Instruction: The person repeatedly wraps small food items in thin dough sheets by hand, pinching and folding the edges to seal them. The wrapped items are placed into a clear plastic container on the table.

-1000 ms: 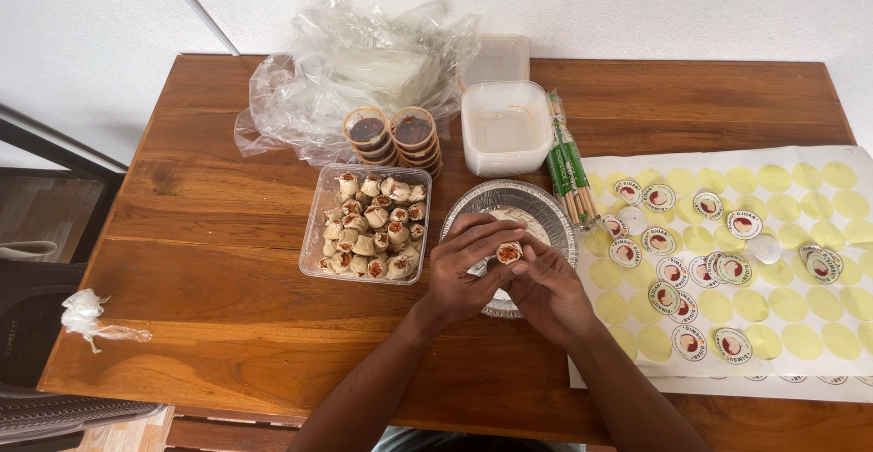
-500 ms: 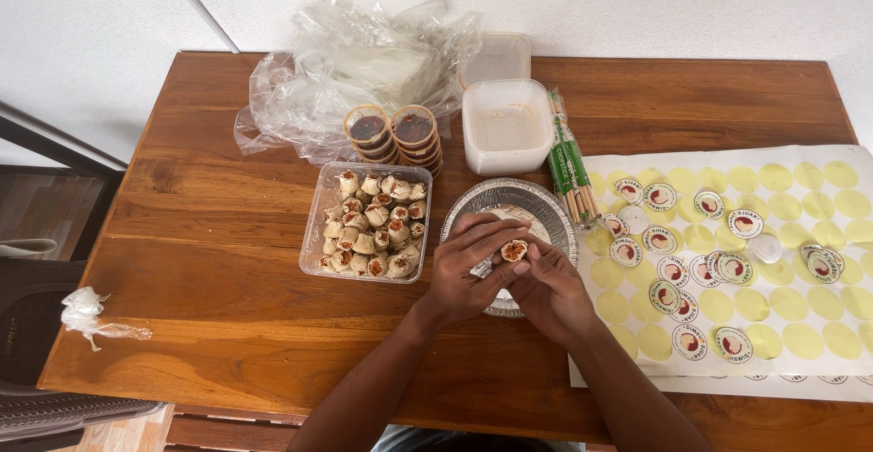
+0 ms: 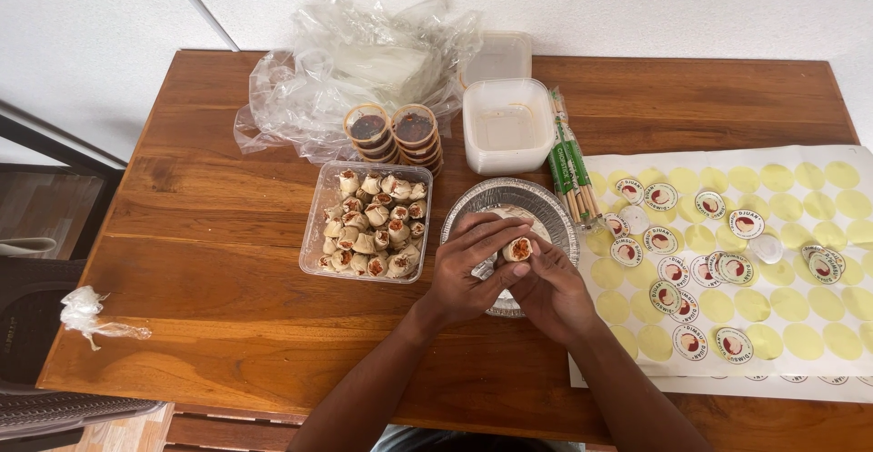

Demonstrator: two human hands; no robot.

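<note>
Foil, round and silver: a shallow tray [image 3: 544, 199] directly under both sets of fingers, resting on the wooden bench [image 3: 209, 261]. Left hand [image 3: 468, 270] and right hand [image 3: 547, 290] pressed together over it, fingers curled shut around one small dumpling [image 3: 518, 249] with a reddish top, pinched between the fingertips of both. Just left of the fingers, a clear plastic box [image 3: 314, 250] packed with more dumplings. Beyond the fingers, two stacks of small sauce cups [image 3: 393, 132], a white square tub [image 3: 506, 126] and a crumpled clear bag [image 3: 364, 52]. Just beyond and right of the fingers, a bundle of chopsticks [image 3: 573, 172] in green sleeves. Right of the fingers, a pale sheet of round stickers [image 3: 800, 297], many already peeled off.
</note>
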